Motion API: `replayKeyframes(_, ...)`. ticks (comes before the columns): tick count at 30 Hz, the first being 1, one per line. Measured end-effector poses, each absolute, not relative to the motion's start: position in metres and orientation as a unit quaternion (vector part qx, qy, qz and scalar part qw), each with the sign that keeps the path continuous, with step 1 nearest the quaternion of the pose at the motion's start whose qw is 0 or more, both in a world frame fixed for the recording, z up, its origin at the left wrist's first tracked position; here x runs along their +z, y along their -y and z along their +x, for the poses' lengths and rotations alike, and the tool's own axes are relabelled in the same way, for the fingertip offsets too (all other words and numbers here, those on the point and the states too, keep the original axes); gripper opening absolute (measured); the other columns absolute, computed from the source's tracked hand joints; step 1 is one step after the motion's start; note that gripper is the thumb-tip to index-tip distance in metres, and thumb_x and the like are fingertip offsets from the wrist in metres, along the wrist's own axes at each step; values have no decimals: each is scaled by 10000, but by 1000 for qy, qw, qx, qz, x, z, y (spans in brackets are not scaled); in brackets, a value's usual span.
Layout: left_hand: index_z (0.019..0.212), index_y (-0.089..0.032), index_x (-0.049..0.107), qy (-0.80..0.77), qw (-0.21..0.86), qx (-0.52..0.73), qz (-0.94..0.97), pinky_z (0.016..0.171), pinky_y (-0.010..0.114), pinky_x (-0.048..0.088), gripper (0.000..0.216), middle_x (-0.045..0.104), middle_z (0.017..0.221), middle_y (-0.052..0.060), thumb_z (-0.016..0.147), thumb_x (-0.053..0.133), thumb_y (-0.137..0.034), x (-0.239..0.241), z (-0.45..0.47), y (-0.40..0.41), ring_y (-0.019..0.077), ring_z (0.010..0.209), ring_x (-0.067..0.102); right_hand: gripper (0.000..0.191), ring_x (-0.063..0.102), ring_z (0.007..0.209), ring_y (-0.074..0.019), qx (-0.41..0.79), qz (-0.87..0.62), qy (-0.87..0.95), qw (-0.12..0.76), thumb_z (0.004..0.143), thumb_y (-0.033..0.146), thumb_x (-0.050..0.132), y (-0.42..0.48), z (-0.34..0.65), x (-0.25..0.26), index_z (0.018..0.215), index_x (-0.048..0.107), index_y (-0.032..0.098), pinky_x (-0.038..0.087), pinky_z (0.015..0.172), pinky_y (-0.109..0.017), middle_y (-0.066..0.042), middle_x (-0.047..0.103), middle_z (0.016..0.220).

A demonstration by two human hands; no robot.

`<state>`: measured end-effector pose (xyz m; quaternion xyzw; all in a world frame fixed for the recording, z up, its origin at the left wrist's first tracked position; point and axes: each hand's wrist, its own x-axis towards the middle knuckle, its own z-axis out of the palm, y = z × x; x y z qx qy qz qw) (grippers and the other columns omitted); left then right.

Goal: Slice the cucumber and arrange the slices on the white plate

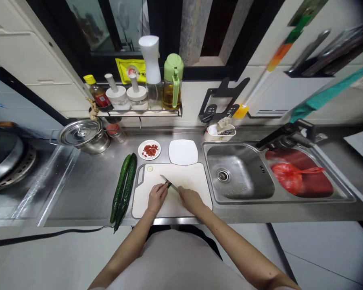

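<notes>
My right hand (pixel 191 199) is closed round the handle of a kitchen knife (pixel 170 182), whose blade slants up and left over the white cutting board (pixel 184 173). Right beside the blade, the fingers of my left hand (pixel 157 197) pinch a small dark green cucumber piece (pixel 168 185), mostly covered by the fingers. A pale round slice (pixel 150 169) lies at the board's upper left, near its handle slot. To the left of the board, two long whole cucumbers (pixel 124 189) rest side by side on the steel counter.
Behind the board stand a small plate of chopped red pieces (pixel 150 150) and a white square plate (pixel 183 152). A double sink (pixel 240 173) is at right, with a red plastic bag (pixel 287 177) in its far basin. A lidded pot (pixel 84 135) stands at left, below a condiment rack (pixel 139 113).
</notes>
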<state>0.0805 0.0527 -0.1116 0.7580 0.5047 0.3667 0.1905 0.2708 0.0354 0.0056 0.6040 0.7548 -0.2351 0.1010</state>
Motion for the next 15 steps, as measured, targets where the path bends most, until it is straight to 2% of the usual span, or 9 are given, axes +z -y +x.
replayKeyframes(15,1161,-247,662,-508,195,357,759,886,344,536,285,667,1036,70,937,488,-273,-111,81,-53,175,977,617,289,668,898,-225,-231,578,-770,139,929,135,359,-43,272,4,1183,496,161,439,719,-281,-116,697,950)
